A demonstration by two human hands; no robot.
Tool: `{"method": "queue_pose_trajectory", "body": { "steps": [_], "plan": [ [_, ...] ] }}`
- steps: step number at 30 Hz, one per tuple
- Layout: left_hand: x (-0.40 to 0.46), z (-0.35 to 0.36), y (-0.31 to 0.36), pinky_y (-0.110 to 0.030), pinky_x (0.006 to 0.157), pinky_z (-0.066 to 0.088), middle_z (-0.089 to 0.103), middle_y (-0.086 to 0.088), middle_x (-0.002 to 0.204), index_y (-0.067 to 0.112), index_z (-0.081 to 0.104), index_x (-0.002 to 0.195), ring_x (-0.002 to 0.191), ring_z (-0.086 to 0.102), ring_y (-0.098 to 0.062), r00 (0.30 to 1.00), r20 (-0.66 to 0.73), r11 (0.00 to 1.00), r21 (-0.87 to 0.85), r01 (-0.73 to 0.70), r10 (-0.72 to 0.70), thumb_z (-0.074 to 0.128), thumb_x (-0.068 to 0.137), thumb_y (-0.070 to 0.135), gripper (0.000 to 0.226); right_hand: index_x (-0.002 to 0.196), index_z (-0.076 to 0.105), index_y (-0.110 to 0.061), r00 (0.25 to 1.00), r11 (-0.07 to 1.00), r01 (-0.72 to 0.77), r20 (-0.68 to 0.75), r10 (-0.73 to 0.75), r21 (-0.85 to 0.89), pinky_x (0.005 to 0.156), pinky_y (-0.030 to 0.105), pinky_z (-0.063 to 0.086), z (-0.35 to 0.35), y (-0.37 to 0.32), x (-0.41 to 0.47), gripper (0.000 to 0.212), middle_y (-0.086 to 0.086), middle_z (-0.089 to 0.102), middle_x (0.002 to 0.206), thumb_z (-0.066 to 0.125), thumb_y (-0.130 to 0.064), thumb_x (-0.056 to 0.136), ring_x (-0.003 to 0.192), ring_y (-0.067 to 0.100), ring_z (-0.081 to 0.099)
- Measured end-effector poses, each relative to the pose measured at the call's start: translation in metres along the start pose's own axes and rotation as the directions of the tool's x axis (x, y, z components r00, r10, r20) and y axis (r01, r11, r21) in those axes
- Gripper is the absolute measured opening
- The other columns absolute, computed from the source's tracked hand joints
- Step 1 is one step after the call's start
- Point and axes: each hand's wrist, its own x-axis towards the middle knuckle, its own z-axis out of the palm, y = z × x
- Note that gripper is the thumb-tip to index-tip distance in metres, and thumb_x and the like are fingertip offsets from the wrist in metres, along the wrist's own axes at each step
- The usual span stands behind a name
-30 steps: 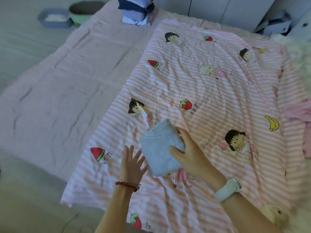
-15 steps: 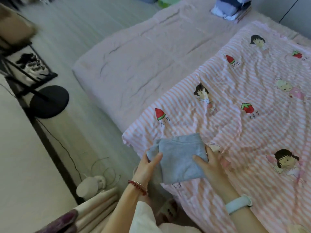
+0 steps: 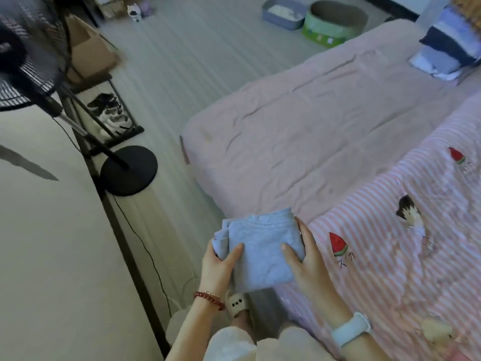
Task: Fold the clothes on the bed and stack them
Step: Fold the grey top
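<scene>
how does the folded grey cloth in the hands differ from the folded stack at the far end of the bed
The folded grey cloth is one plain light grey piece; the folded stack shows dark navy, blue and white layers. The grey cloth is held up near the bed's near corner, gripped by the left hand and right hand; the stack rests untouched on the pink bed cover. Both are folded into compact bundles.

Small dark characters beside the watermelon print [image 3: 337, 244] are unreadable.
</scene>
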Motion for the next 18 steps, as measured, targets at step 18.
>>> {"method": "queue_pose_trajectory", "body": {
  "steps": [18],
  "plan": [
    [0.239, -0.101, 0.153, -0.016, 0.061, 0.047, 0.07, 0.007, 0.087, 0.023, 0.06, 0.096, 0.081, 0.066, -0.003, 0.966, -0.253, 0.998, -0.012, 0.059, -0.06, 0.068, 0.082, 0.023, 0.016, 0.125, 0.05, -0.022, 0.969, 0.974, -0.173, 0.201, 0.142, 0.144, 0.092, 0.03, 0.048, 0.158, -0.087, 0.279, 0.04, -0.008, 0.064, 0.115, 0.054, -0.005, 0.089, 0.107, 0.007, 0.06]
  ]
}}
